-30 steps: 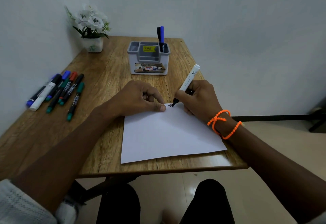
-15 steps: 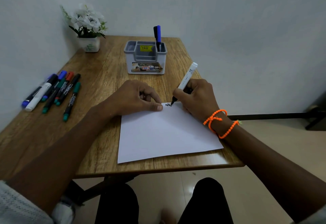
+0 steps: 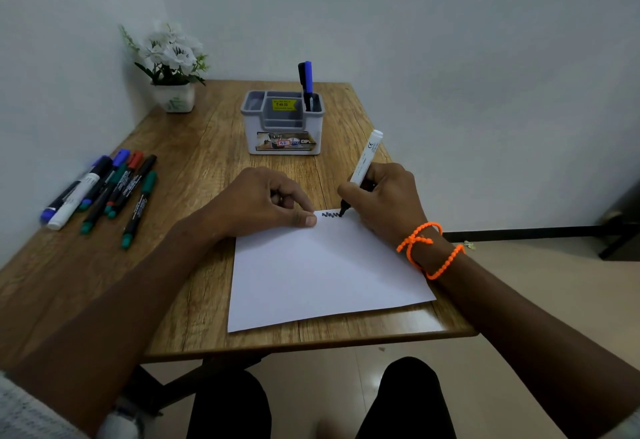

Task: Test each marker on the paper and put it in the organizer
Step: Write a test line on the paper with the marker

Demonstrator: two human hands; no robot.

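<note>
Organizer (image 3: pixel 284 127): two capped markers (image 3: pixel 306 84) in its right compartment. Seven loose markers (image 3: pixel 104 193) left of it. Right hand (image 3: pixel 384 201) grips white marker (image 3: pixel 363 168); left hand (image 3: pixel 263 201), fingers curled, pins paper (image 3: pixel 325 272).

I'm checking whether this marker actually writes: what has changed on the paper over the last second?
The right hand, gripping the white marker, has drawn its tip rightward, stretching a small dark squiggle into a longer zigzag along the paper's far edge. The left hand stayed on the paper's corner; the organizer and spare markers stayed put.
</note>
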